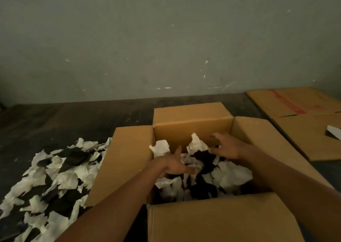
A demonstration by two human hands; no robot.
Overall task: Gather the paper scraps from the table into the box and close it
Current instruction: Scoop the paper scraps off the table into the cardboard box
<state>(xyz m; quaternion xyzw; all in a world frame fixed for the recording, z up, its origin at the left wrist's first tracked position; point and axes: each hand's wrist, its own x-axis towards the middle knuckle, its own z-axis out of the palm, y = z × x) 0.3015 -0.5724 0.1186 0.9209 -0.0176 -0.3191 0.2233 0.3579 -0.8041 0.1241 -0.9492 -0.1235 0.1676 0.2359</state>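
Note:
An open cardboard box [127, 164] stands in front of me with all flaps spread outward. Inside it lies a heap of white and black paper scraps [227, 175]. Both hands are over the box's opening. My left hand [175, 165] hovers palm down above the scraps, fingers spread and holding nothing. My right hand [224, 146] is further back near the far wall, fingers apart and curled, also holding nothing. Two white scraps [196, 143] stick up between the hands. A large pile of white and black scraps [53, 179] lies on the dark table left of the box.
Flattened cardboard [299, 120] with red printing lies at the right, a small white and black object [334, 132] on it. A grey-green wall [166, 38] rises behind the dark table [83, 120].

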